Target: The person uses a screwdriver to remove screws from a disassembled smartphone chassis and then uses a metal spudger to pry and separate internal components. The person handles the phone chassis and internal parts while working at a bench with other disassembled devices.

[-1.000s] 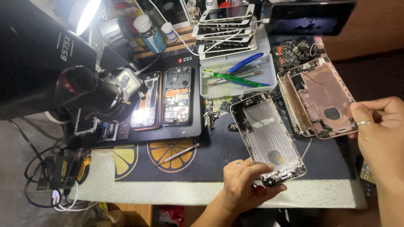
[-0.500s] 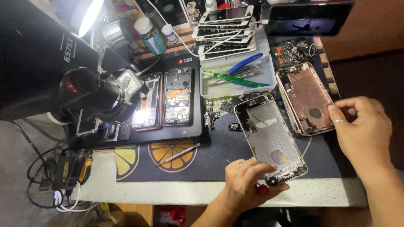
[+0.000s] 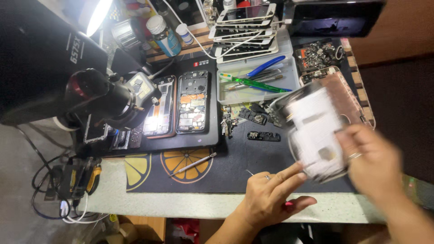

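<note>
Fingers (image 3: 289,174) of the left hand (image 3: 271,199) stretch flat and apart near the table (image 3: 181,205) edge, their tips just touching the lower corner of the phone shell (image 3: 316,131), gripping nothing. Beyond them the right hand (image 3: 375,165) appears clamped on the shell's right edge, lifting it tilted above the dark mat (image 3: 235,169); blur hides the exact grip. Handling it well likely means holding by the rims, thumb clear of the inner parts, with the left fingers steadying from below. Farther back lie a clear tray (image 3: 253,92) of tools and two opened phones (image 3: 192,101).
</note>
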